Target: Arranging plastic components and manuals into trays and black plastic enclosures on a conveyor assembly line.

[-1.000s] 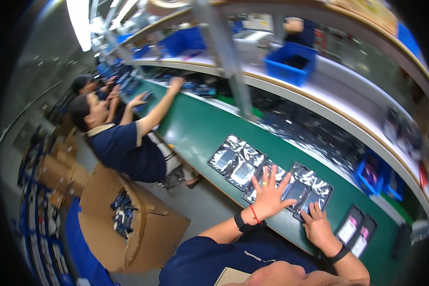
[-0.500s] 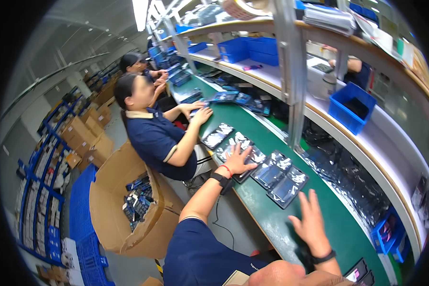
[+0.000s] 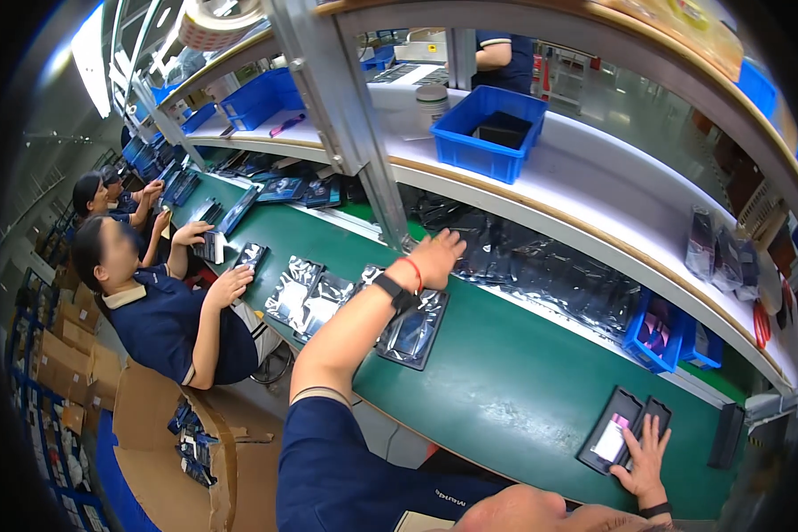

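Observation:
My left hand (image 3: 438, 258) reaches across the green workbench with its fingers stretched out, beside the glossy black plastic bags (image 3: 541, 284) along the back edge. It grips nothing that I can see. Below that forearm lie clear-wrapped flat black cases (image 3: 414, 330), partly hidden by the arm. At the right, my right hand (image 3: 645, 461) rests with spread fingers on an open black case (image 3: 605, 415). A white and pink piece (image 3: 614, 436) lies inside that case. Another slim black case (image 3: 725, 434) stands farther right.
A co-worker (image 3: 164, 310) sits at the bench on the left, hands on small boxes. A large cardboard carton (image 3: 155, 390) stands on the floor behind. The shelf above carries a blue bin (image 3: 479, 155) and a white jar (image 3: 431, 105). Small blue bins (image 3: 654, 350) sit at the back right.
My view has swung to the right. My left hand has left the wrapped cases and moved to the black bags. My right hand has moved right onto the open black case.

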`<act>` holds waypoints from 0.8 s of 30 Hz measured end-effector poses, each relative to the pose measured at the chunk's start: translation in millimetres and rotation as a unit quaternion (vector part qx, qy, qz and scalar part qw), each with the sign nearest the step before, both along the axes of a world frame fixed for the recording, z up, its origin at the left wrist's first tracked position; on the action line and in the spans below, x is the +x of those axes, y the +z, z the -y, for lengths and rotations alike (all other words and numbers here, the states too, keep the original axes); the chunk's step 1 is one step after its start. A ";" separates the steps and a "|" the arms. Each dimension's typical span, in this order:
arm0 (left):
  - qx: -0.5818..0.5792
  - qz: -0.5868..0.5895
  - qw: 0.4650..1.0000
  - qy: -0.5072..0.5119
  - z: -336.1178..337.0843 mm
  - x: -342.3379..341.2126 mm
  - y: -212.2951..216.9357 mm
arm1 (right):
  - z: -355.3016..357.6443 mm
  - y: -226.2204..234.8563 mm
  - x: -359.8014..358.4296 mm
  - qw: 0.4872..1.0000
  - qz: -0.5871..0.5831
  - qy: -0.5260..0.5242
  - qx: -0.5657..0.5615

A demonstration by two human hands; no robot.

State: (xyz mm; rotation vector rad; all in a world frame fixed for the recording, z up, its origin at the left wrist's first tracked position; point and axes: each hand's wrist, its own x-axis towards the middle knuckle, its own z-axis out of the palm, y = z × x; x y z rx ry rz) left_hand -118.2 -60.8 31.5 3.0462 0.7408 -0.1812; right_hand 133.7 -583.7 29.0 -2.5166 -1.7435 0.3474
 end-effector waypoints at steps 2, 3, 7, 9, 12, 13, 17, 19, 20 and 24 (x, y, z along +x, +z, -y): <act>-0.043 -0.016 0.998 0.037 -10.6 15.5 8.4 | -17.5 -2.8 -13.5 1.000 0.005 0.020 0.004; -0.061 -0.022 0.997 0.050 -12.5 19.8 12.9 | -26.6 -4.7 -22.1 1.000 0.005 0.026 0.009; -0.094 0.034 0.995 -0.010 -38.7 18.6 -18.8 | -84.8 -7.1 -59.6 0.997 0.009 0.075 0.012; -0.098 0.079 0.992 -0.009 -39.9 16.1 -23.9 | -117.7 -18.1 -79.3 0.995 0.019 0.080 0.049; -0.095 0.171 0.979 -0.052 -52.7 18.3 -31.6 | -160.6 -17.7 -102.7 0.991 0.011 0.114 0.069; -0.072 0.108 0.991 -0.026 -42.3 27.9 -11.2 | -167.5 -16.1 -107.0 0.991 0.003 0.114 0.066; -0.048 0.189 0.981 0.017 -45.9 8.2 0.4 | -181.6 -4.4 -115.0 0.991 -0.038 0.117 0.053; -0.047 0.292 0.955 0.004 -10.0 -5.8 28.6 | -180.8 7.1 -105.7 0.984 -0.063 0.106 0.131; -0.036 0.308 0.951 0.001 17.9 -14.7 41.7 | -185.5 23.9 -99.0 0.985 -0.056 0.100 0.126; -0.025 0.319 0.940 -0.115 151.3 -31.2 33.2 | -235.3 31.4 -63.5 0.967 -0.070 0.087 0.229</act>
